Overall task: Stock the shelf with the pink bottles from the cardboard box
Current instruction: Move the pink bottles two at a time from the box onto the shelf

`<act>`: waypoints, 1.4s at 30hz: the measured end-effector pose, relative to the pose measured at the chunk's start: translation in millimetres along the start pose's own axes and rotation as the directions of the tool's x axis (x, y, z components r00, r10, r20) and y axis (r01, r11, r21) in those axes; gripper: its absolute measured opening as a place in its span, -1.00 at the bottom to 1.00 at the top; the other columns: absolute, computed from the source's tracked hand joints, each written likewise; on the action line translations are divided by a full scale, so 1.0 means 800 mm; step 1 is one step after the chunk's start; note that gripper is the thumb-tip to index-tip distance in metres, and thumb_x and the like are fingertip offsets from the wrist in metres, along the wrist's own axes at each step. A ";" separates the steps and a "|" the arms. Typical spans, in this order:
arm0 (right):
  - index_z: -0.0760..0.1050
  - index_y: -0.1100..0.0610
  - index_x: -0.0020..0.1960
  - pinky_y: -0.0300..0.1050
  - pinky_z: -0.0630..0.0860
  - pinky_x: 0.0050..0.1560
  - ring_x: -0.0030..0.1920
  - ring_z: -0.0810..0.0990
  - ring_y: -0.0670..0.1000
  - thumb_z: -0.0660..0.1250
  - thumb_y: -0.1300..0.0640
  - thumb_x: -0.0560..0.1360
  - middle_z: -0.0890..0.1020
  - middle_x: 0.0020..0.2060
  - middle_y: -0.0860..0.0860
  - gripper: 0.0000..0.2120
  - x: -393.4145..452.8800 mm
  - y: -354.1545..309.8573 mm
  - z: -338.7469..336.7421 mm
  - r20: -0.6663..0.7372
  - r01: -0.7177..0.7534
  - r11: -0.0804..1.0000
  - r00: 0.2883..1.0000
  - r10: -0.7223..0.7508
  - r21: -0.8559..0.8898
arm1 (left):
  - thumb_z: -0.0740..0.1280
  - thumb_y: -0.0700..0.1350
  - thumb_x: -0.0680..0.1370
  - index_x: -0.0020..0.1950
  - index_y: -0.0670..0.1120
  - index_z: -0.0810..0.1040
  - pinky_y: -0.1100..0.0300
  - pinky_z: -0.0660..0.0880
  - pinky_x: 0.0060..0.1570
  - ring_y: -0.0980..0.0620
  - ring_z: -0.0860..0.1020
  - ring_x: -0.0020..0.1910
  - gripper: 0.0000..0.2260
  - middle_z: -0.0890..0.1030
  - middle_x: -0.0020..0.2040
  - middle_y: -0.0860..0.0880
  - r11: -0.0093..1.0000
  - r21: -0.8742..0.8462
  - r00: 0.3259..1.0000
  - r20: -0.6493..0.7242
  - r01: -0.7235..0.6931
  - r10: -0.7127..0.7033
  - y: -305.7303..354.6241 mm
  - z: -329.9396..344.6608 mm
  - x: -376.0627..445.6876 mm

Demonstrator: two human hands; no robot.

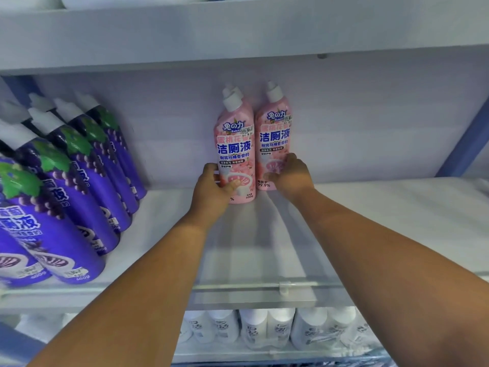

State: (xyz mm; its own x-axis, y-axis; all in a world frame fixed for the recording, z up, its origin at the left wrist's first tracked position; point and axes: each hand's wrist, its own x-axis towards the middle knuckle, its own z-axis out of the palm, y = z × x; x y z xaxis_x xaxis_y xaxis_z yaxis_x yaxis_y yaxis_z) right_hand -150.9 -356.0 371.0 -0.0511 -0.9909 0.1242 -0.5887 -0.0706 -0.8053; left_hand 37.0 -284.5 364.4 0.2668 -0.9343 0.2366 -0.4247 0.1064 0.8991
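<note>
Left hand point(213, 185): wrapped around the base of the left bottle point(234, 152), thumb across its front.
Right hand point(292, 174): cupped on the lower right side of the right bottle point(274, 139).
Bottles: just past the hands at 12 o'clock, upright, long axes vertical, touching side by side; a third cap shows behind the left one.
Nearer hand: each is on its own bottle.
Shelf point(383, 221): bare toward 3 o'clock; purple bottles point(79, 181) at 9 o'clock.
Box: out of view.
</note>
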 end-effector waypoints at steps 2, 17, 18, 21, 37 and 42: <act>0.48 0.16 0.23 -0.24 0.47 -0.02 0.08 0.66 0.03 0.60 0.14 0.36 0.66 0.12 -0.01 -0.48 0.005 0.002 0.003 0.001 -0.006 1.000 1.000 0.006 -0.002 | 0.48 -0.10 0.52 0.14 0.01 0.39 0.29 0.50 -0.22 -0.01 0.60 0.06 -0.68 0.57 0.14 0.00 1.000 0.002 1.000 0.005 -0.004 0.004 -0.002 0.001 0.001; 0.38 0.17 0.34 -0.18 0.47 0.01 0.15 0.61 0.13 0.43 -0.09 0.48 0.61 0.18 0.08 -0.45 -0.030 0.011 0.001 0.123 0.009 0.987 0.992 0.012 -0.162 | 0.44 0.02 0.48 0.29 -0.07 0.44 0.25 0.54 -0.03 0.02 0.59 0.09 -0.57 0.58 0.17 0.00 0.986 0.161 0.996 0.085 -0.036 0.022 -0.007 -0.002 -0.016; 0.39 0.13 0.34 -0.12 0.51 0.06 0.15 0.62 0.15 0.38 -0.19 0.45 0.61 0.17 0.09 -0.40 -0.041 0.012 -0.002 0.129 0.029 0.977 0.992 -0.001 -0.209 | 0.42 0.09 0.44 0.29 -0.08 0.44 0.17 0.57 0.04 -0.03 0.60 0.13 -0.51 0.58 0.20 -0.04 0.973 0.225 0.994 0.111 -0.045 0.020 -0.007 -0.003 -0.021; 0.39 0.03 0.37 0.04 0.54 0.18 0.20 0.57 0.19 0.23 -0.29 0.42 0.57 0.18 0.13 -0.38 -0.072 0.009 -0.017 0.154 0.105 0.918 0.987 -0.049 -0.381 | 0.37 0.21 0.43 0.37 -0.08 0.43 -0.05 0.55 0.19 -0.13 0.54 0.24 -0.41 0.55 0.27 -0.11 0.883 0.465 0.990 0.143 -0.066 -0.001 -0.001 -0.007 -0.035; 0.00 0.02 0.63 0.14 0.14 0.54 0.60 0.03 0.14 0.01 -0.31 0.61 0.07 0.62 0.08 -0.30 -0.308 -0.002 -0.074 0.276 0.284 0.678 0.953 -0.123 -0.678 | 0.15 0.28 0.60 0.58 0.06 0.26 0.02 0.16 0.51 -0.06 0.17 0.57 -0.41 0.22 0.60 -0.06 0.569 0.784 0.961 0.274 -0.248 0.041 0.069 -0.067 -0.224; 0.01 0.04 0.63 0.15 0.10 0.55 0.61 0.01 0.14 0.04 -0.29 0.61 0.07 0.62 0.09 -0.30 -0.399 0.015 -0.091 0.294 0.334 0.698 0.938 -0.182 -0.634 | 0.27 0.22 0.58 0.54 0.05 0.36 0.09 0.16 0.52 -0.03 0.21 0.56 -0.44 0.29 0.57 -0.07 0.622 0.752 0.972 0.227 -0.218 0.065 0.075 -0.071 -0.323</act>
State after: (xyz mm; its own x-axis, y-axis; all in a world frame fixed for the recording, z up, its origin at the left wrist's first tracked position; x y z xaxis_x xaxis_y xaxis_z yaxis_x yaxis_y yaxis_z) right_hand -200.4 -31.9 363.9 0.2962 -0.9506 0.0931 -0.9392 -0.3076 -0.1528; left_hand -8.4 -17.3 378.0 0.0349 -0.9782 0.2045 -0.9731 0.0134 0.2302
